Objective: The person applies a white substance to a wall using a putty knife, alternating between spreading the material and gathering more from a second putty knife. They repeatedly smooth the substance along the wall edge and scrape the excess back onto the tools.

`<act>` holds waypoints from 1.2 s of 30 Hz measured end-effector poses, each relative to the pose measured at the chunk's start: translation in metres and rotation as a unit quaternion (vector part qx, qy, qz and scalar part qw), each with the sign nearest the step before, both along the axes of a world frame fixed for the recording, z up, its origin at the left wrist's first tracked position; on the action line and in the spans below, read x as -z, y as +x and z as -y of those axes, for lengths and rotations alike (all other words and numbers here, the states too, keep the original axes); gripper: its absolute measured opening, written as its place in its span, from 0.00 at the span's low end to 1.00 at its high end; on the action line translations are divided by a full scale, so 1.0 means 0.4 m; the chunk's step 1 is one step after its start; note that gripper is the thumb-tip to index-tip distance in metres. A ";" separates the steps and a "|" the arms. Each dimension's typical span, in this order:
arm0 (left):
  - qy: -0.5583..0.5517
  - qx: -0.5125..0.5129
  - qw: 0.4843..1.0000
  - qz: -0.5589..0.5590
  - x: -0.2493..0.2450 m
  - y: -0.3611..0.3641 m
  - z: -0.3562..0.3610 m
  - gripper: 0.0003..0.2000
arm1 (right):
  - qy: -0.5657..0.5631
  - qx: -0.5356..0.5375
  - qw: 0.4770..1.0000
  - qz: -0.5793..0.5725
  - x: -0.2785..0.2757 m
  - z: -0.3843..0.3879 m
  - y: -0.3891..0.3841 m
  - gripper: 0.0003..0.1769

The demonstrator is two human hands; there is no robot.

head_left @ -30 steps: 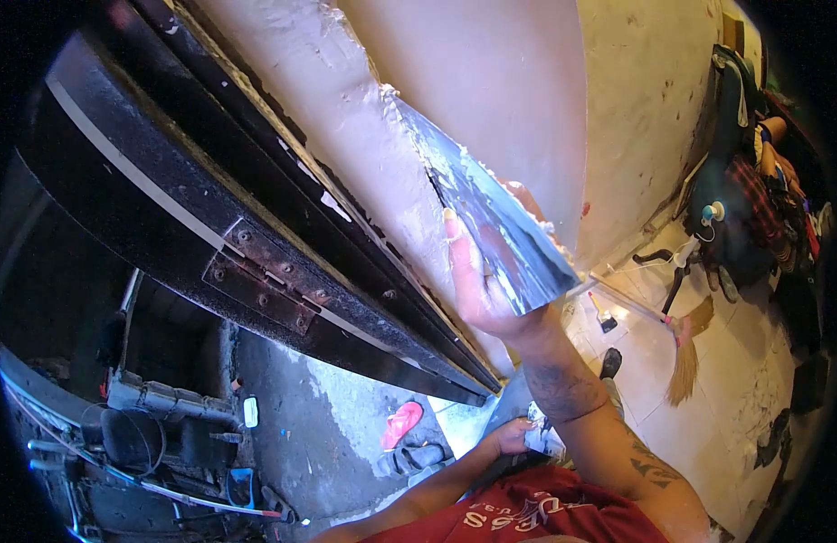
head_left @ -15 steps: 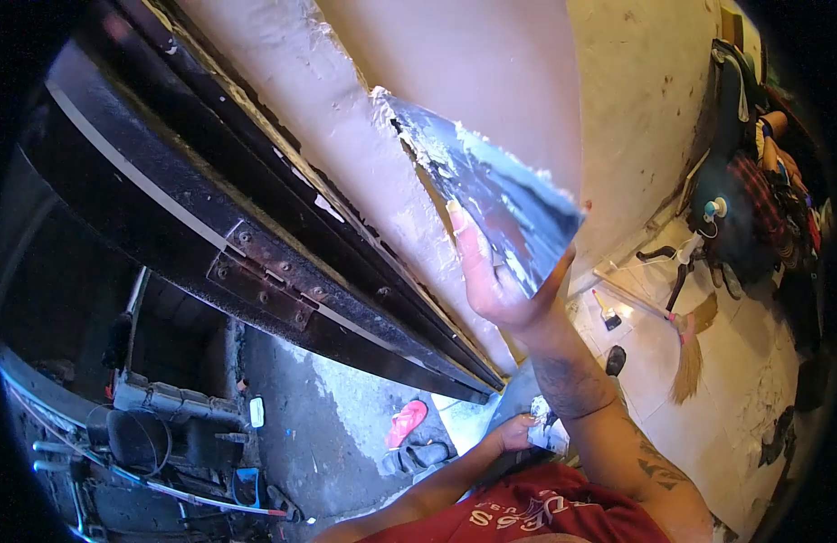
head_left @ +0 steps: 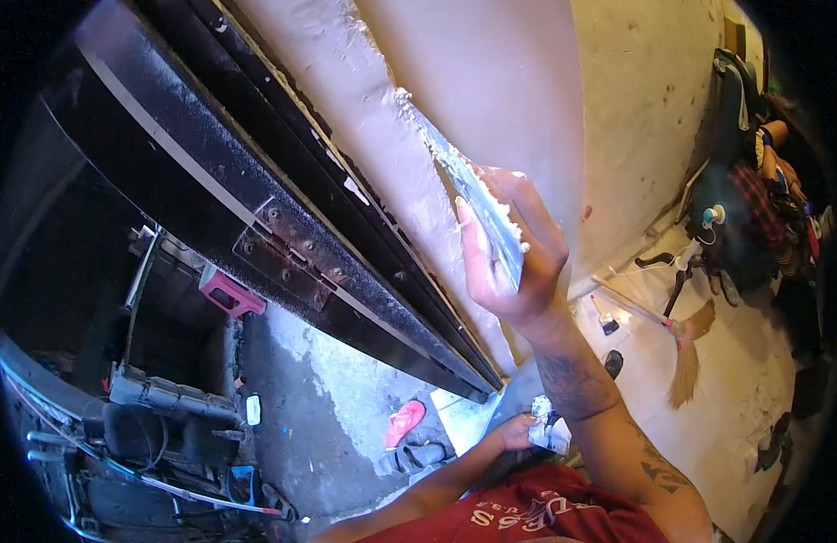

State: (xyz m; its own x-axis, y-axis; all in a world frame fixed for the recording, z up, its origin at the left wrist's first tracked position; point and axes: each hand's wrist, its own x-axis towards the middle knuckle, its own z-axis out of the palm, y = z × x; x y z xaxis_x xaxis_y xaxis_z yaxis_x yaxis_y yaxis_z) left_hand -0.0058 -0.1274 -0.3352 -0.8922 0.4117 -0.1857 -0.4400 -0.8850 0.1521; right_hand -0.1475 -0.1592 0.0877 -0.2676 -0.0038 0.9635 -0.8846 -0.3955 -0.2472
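Note:
My right hand (head_left: 513,258) is closed around a wide putty knife (head_left: 498,217), turned nearly edge-on with white putty along its blade. The blade's far corner is right at the rough plastered edge (head_left: 382,136) of the wall beside the dark door frame. My left hand (head_left: 518,433) is low, near my body, gripping a flat piece with white putty (head_left: 550,430) on it; its exact kind is unclear.
A dark door (head_left: 210,217) with a rusty hinge (head_left: 292,256) stands at left. On the floor are a pink slipper (head_left: 405,423), a paintbrush (head_left: 607,319) and a broom (head_left: 685,366). A pink plastic stool (head_left: 230,294) shows beyond the door. Clothes (head_left: 762,208) hang at far right.
My right hand has rotated the putty knife from broad face toward me to nearly edge-on, so its fingers now show behind the blade. The pink stool has come into view. My left hand stays put.

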 end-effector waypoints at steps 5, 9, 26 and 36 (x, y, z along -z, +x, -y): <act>0.006 -0.001 1.000 0.007 0.009 -0.001 -0.002 0.17 | 0.020 -0.047 0.998 0.036 0.022 -0.002 0.006 0.34; 0.005 -0.003 1.000 -0.001 -0.005 0.004 -0.001 0.16 | -0.014 0.046 0.999 -0.001 0.014 0.011 0.017 0.30; 0.041 0.002 0.999 -0.032 -0.016 -0.003 0.015 0.21 | 0.022 0.004 0.999 0.028 -0.039 -0.044 -0.001 0.16; -0.003 0.000 1.000 0.008 0.031 -0.001 0.011 0.23 | 0.003 -0.177 0.971 0.158 -0.088 -0.180 -0.099 0.16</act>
State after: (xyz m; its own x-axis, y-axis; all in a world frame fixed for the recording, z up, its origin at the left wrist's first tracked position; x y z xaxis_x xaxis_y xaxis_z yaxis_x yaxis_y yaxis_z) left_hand -0.0063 -0.1318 -0.3477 -0.8893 0.4098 -0.2029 -0.4417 -0.8846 0.1496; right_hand -0.1872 -0.0872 0.1229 -0.5316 -0.1538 0.8329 -0.5731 -0.6588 -0.4874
